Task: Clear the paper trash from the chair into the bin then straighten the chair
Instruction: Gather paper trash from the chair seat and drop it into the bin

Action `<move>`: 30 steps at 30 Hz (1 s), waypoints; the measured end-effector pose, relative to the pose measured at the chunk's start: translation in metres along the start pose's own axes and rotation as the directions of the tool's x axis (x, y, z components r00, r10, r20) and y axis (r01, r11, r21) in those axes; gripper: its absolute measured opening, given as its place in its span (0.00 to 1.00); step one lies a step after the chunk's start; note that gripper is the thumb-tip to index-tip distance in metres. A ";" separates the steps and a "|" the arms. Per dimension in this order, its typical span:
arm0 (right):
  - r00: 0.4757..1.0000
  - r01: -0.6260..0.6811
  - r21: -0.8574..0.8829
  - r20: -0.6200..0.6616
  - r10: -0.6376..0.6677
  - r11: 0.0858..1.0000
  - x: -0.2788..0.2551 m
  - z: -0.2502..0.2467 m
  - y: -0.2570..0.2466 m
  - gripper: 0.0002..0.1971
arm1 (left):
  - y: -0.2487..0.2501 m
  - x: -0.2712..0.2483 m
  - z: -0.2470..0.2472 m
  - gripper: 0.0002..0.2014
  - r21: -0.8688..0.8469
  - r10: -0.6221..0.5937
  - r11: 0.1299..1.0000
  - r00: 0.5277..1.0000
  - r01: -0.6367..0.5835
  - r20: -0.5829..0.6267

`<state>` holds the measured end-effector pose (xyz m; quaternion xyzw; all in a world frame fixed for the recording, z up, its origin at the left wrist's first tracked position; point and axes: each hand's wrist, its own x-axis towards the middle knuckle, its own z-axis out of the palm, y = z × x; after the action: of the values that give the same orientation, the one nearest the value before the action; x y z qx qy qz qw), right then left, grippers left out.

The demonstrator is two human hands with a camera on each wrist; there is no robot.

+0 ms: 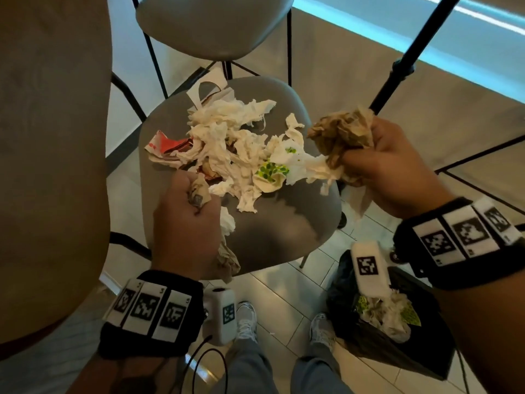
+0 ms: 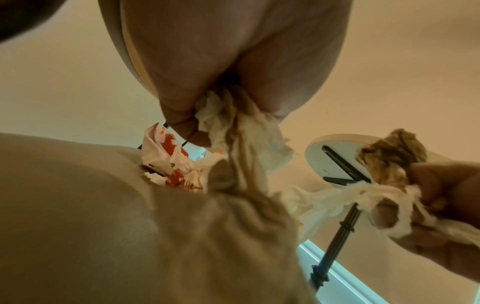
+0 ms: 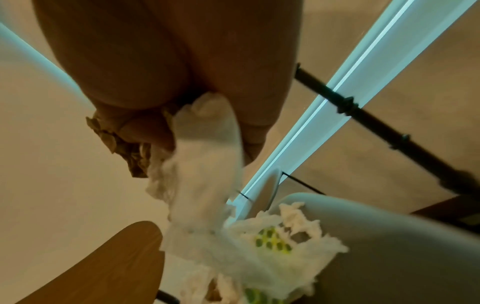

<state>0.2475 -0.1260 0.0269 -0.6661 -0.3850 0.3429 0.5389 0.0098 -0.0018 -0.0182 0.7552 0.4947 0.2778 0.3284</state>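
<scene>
A grey chair seat (image 1: 284, 231) carries a heap of torn white tissue (image 1: 227, 143), a red-printed wrapper (image 1: 167, 146) and a green-dotted napkin (image 1: 271, 170). My left hand (image 1: 187, 211) grips a wad of brownish paper (image 1: 200, 191) over the seat's near left edge; more paper hangs below the fist (image 2: 244, 144). My right hand (image 1: 377, 163) grips crumpled brown paper (image 1: 343, 135) and a white tissue strip (image 1: 315, 166) at the seat's right edge (image 3: 205, 156). The bin (image 1: 397, 331), lined with a black bag, stands on the floor at lower right with paper inside.
A wooden table top (image 1: 51, 166) fills the left side. A second grey chair (image 1: 216, 27) stands behind. A black tripod pole (image 1: 409, 55) slants at the upper right. My shoes (image 1: 247, 322) are on the tiled floor beside a cable (image 1: 210, 362).
</scene>
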 end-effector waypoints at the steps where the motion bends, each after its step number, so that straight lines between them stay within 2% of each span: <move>1: 0.999 -0.013 0.017 -0.030 0.013 1.000 -0.008 -0.006 0.005 0.21 | 0.002 -0.002 0.001 0.08 -0.006 0.008 1.000 1.000 -0.008 0.006; 6: 0.988 -0.077 0.066 -0.128 0.085 0.995 -0.059 -0.041 0.019 0.24 | 0.026 -0.013 0.014 0.05 -0.059 0.077 0.995 0.996 -0.075 0.035; 10: 0.961 -0.058 0.094 -0.265 0.081 0.994 -0.112 -0.075 0.024 0.23 | 0.055 -0.023 0.026 0.04 -0.133 0.217 0.969 0.974 -0.207 0.068; 14: 0.901 -0.028 0.139 -0.425 0.085 0.990 -0.171 -0.108 0.031 0.20 | 0.092 -0.041 0.051 0.05 -0.196 0.388 0.912 0.912 -0.359 0.135; 17: 0.858 -0.079 0.159 -0.493 0.148 0.984 -0.215 -0.136 0.054 0.18 | 0.110 -0.061 0.091 0.05 -0.261 0.418 0.899 0.868 -0.353 0.269; 19: 0.827 -0.136 0.187 -0.520 0.215 0.973 -0.243 -0.152 0.078 0.17 | 0.116 -0.078 0.128 0.06 -0.283 0.455 0.885 0.816 -0.370 0.356; 22: 0.747 -0.202 0.316 -0.563 0.354 0.927 -0.278 -0.170 0.130 0.21 | 0.119 -0.110 0.195 0.06 -0.325 0.472 0.878 0.746 -0.352 0.470; 26: 0.624 -0.261 0.436 -0.605 0.495 0.861 -0.313 -0.182 0.215 0.21 | 0.107 -0.159 0.297 0.04 -0.311 0.378 0.923 0.673 -0.225 0.636; 28: 0.558 -0.312 0.482 -0.604 0.568 0.819 -0.326 -0.184 0.261 0.19 | 0.098 -0.184 0.345 0.04 -0.282 0.328 0.943 0.624 -0.175 0.709; 30: 0.475 -0.365 0.548 -0.586 0.657 0.753 -0.338 -0.186 0.313 0.12 | 0.083 -0.209 0.394 0.04 -0.226 0.251 0.967 0.569 -0.116 0.783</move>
<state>0.2962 -0.5473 -0.2323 -0.7230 0.1618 0.2454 0.6252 0.2753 -0.3076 -0.2221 0.8190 0.1889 -0.0256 0.5412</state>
